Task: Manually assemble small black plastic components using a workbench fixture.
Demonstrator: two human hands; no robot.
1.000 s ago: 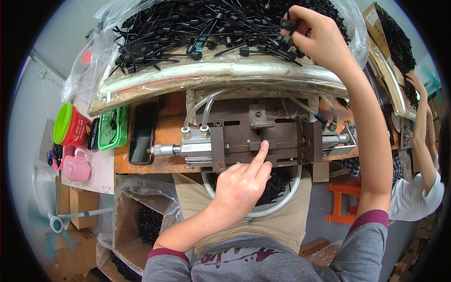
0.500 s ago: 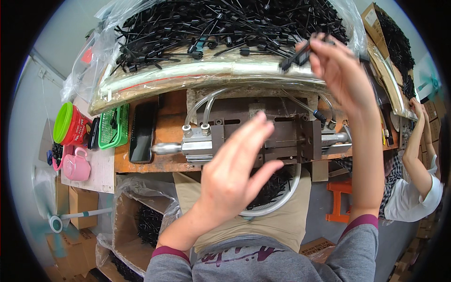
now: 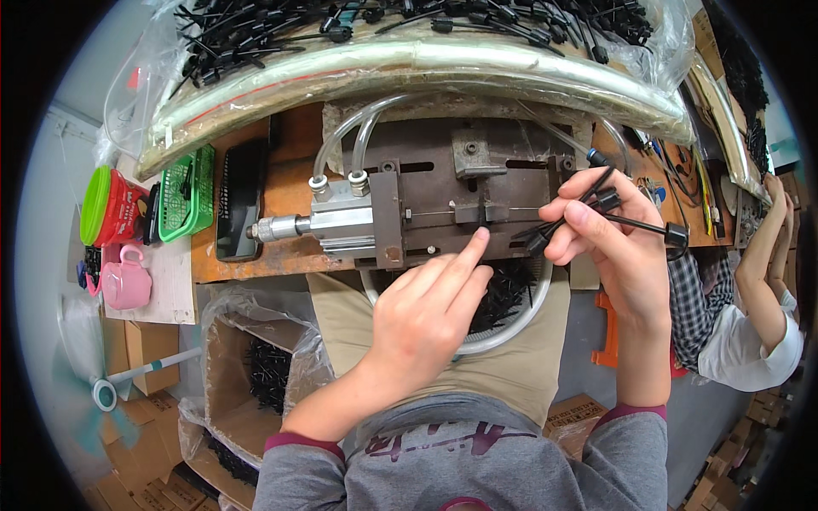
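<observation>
Fingers of your left hand point(image 3: 426, 322) are slightly apart and hold nothing visible; the index has returned to the middle of the metal fixture point(image 3: 434, 183), centre of the frame, though contact is unclear. Your right hand point(image 3: 629, 255) has come down from the heap point(image 3: 443, 25) along the top and pinches several black stemmed parts point(image 3: 607, 199) right of centre, which likely puts fresh pieces within loading reach.

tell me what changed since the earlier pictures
The right hand came down from the heap of black stemmed parts toward the pneumatic fixture, carrying a bunch of them. The left hand moved off, then returned its index finger to the fixture. The smartphone, pink cup and green basket stayed put.
</observation>
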